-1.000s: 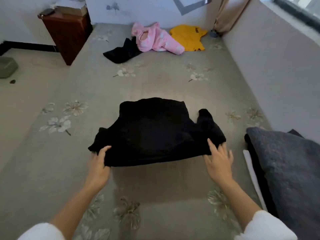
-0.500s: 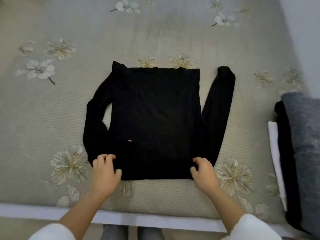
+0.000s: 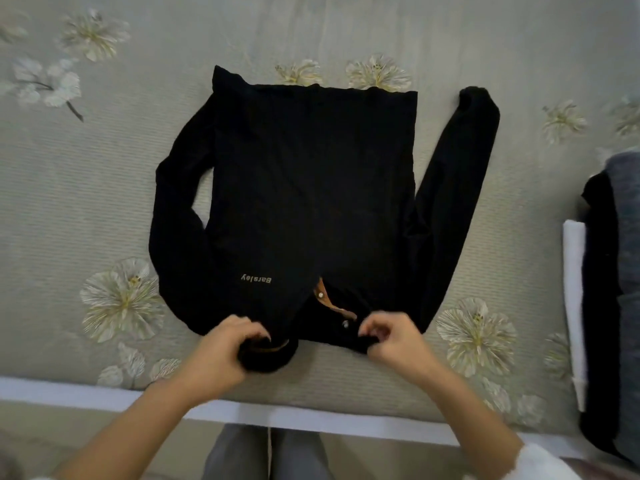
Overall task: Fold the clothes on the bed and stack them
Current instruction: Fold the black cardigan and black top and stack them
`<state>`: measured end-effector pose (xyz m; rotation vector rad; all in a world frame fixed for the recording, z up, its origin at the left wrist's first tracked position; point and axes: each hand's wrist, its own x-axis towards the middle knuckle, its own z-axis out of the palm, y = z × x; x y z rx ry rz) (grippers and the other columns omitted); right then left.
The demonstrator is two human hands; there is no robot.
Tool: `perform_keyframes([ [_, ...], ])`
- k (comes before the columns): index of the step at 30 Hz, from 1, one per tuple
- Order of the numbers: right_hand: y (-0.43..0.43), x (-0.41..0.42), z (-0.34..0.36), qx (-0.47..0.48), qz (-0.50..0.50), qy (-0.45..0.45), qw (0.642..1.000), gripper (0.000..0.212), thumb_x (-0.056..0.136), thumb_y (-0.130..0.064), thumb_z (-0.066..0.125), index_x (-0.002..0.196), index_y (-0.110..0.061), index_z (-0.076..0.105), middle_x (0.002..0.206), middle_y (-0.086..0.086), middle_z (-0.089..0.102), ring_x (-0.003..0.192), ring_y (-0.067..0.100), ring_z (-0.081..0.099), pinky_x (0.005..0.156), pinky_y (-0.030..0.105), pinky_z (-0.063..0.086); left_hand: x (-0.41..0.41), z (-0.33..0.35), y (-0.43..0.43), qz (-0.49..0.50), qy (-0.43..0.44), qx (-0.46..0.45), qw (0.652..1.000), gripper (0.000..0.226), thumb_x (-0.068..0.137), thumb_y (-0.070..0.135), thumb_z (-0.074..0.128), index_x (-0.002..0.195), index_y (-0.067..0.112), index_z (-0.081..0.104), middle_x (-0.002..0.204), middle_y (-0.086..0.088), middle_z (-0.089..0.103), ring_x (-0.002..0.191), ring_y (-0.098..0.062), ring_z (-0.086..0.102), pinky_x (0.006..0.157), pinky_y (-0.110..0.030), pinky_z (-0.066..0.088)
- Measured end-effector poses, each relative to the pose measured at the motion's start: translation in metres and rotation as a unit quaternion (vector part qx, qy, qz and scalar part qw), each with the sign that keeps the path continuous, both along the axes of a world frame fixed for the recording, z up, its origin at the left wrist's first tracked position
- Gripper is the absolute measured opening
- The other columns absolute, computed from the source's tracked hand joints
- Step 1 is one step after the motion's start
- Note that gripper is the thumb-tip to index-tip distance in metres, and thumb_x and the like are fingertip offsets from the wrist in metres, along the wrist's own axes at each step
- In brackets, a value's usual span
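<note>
A black long-sleeved top (image 3: 311, 188) lies flat on the bed, collar toward me, hem at the far side. Its sleeves run down both sides. Small gold lettering and two buttons show near the collar. My left hand (image 3: 221, 351) pinches the left collar flap, which is rolled up with a tan lining showing. My right hand (image 3: 391, 337) grips the right part of the collar near the lower button.
The grey flowered bed cover (image 3: 86, 202) extends all round the top. A stack of folded clothes (image 3: 609, 289), dark grey, black and white, sits at the right edge. The bed's white front edge (image 3: 104, 396) runs below my hands, with my legs beyond it.
The top lay spread with my hands at its near corners; now both hands have moved inward and grip the collar, which is opened up showing buttons and lining. The camera looks closer and lower.
</note>
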<state>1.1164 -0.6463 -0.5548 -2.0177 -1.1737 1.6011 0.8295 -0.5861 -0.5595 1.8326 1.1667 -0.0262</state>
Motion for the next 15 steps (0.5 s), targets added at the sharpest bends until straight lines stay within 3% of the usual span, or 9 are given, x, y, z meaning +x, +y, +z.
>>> perform_keyframes([
  [2,-0.022,0.0,0.008,-0.102,0.145,0.019,0.984,0.033,0.062,0.002,0.054,0.085,-0.015,0.073,0.072,-0.002,0.06,0.063,0.004,0.052,0.058,0.021,0.04,-0.016,-0.004,-0.018,-0.106,0.079,-0.043,0.99,0.061,0.072,-0.001,0.055,0.122,0.033,0.055,0.112,0.016,0.052,0.107,-0.003,0.042,0.093,-0.026,0.041],
  [4,-0.035,-0.002,0.004,-0.162,0.205,0.003,0.965,0.033,0.071,0.0,0.052,0.093,-0.015,0.073,0.074,-0.005,0.064,0.068,0.004,0.058,0.061,0.018,0.045,-0.025,-0.015,-0.026,-0.154,0.152,-0.057,0.975,0.072,0.072,-0.004,0.045,0.133,0.034,0.047,0.124,0.016,0.045,0.116,-0.004,0.036,0.097,-0.022,0.037],
  [7,-0.031,-0.014,-0.008,-0.111,0.091,-0.084,0.986,0.016,0.08,-0.01,0.063,0.09,-0.023,0.067,0.07,-0.007,0.063,0.064,0.001,0.057,0.062,0.02,0.047,-0.019,-0.022,-0.023,-0.051,0.115,-0.017,0.992,0.049,0.081,0.005,0.052,0.124,0.028,0.053,0.112,0.012,0.049,0.111,-0.008,0.044,0.091,-0.02,0.039],
  [9,-0.023,-0.025,-0.018,-0.076,0.014,-0.123,0.989,0.016,0.079,-0.032,0.073,0.085,-0.028,0.059,0.068,-0.007,0.061,0.059,0.002,0.055,0.053,0.022,0.044,-0.007,-0.024,-0.02,0.012,0.09,0.019,0.996,0.032,0.085,0.025,0.059,0.116,0.027,0.051,0.101,0.013,0.047,0.1,-0.009,0.05,0.078,-0.021,0.041],
  [12,-0.017,-0.051,-0.031,-0.123,0.071,-0.178,0.974,0.051,0.068,-0.063,0.07,0.093,-0.023,0.049,0.083,-0.008,0.057,0.075,0.01,0.058,0.055,0.025,0.038,0.016,-0.028,-0.029,0.065,0.131,0.045,0.988,0.047,0.081,0.049,0.064,0.114,0.025,0.04,0.104,0.008,0.04,0.086,-0.013,0.052,0.065,-0.025,0.042],
  [15,-0.022,-0.073,-0.041,-0.106,0.112,-0.24,0.958,0.04,0.078,-0.047,0.066,0.096,-0.018,0.044,0.097,0.0,0.057,0.092,0.021,0.059,0.069,0.032,0.047,0.029,-0.034,-0.047,0.19,0.194,0.025,0.962,0.07,0.076,0.046,0.074,0.123,0.011,0.035,0.118,-0.01,0.036,0.097,-0.029,0.054,0.075,-0.035,0.047],
])
